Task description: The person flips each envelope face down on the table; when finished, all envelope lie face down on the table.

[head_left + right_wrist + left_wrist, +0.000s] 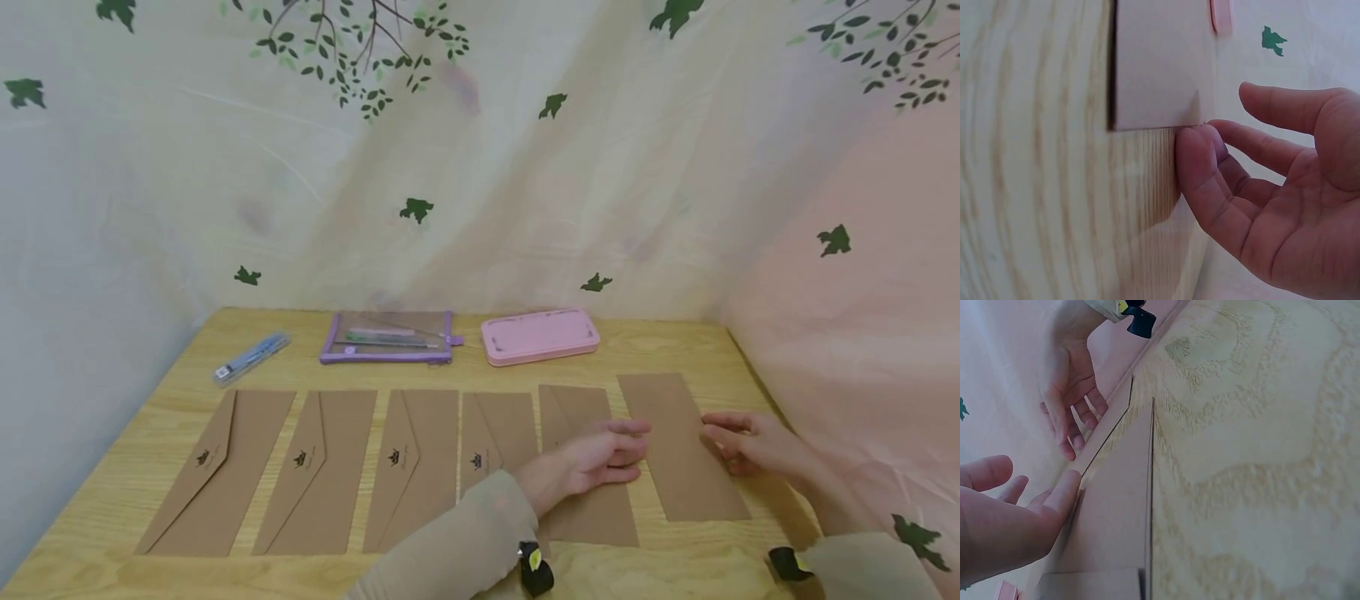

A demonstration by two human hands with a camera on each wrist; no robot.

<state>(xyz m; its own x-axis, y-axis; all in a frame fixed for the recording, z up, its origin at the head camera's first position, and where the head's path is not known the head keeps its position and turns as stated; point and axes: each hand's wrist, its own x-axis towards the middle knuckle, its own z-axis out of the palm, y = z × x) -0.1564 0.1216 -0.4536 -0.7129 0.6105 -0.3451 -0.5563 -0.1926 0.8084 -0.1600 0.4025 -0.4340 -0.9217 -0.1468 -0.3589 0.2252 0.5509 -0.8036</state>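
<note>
A plain brown envelope (675,450) lies at the right end of a row of brown envelopes, no flap showing on its upper face. My right hand (757,446) is at its right edge; in the right wrist view the fingertips (1196,153) touch the edge, thumb held apart from them. Over the neighbouring envelope (592,517), which shows a flap, rests my left hand (600,457), fingers extended toward the plain one. The left wrist view has this left hand (1010,519) near the gap between the two envelopes. Nothing is held in either hand.
More flapped envelopes (258,467) with a small black crown print lie to the left. Along the back sit a clear case with blue contents (251,358), a purple-edged mesh pouch (386,354) of pens and a pink case (540,337). Patterned cloth (487,208) hangs behind.
</note>
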